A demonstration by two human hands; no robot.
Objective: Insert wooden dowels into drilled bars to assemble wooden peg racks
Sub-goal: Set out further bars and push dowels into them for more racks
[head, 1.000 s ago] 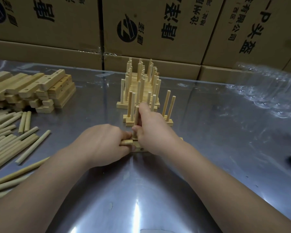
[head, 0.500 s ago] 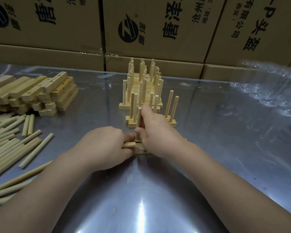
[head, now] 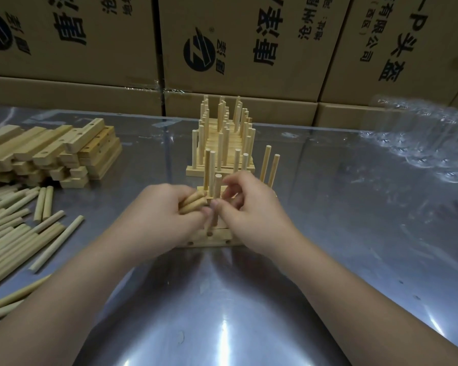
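right hand [head: 249, 215] pinches one upright dowel [head: 217, 186] between thumb and forefinger, over the drilled bar [head: 196, 240] lying on the metal table [head: 222, 299] between our hands. the dowel's lower end is hidden, so we can't tell if it's seated. left hand [head: 159, 217] is curled round spare dowels [head: 193, 203]. we'd hold it plumb, press straight down and brace the bar, since the table looks slick.

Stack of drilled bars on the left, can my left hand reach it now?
Probably yes: only open table lies between the left hand and the stack of drilled bars, though that hand grips spare dowels.
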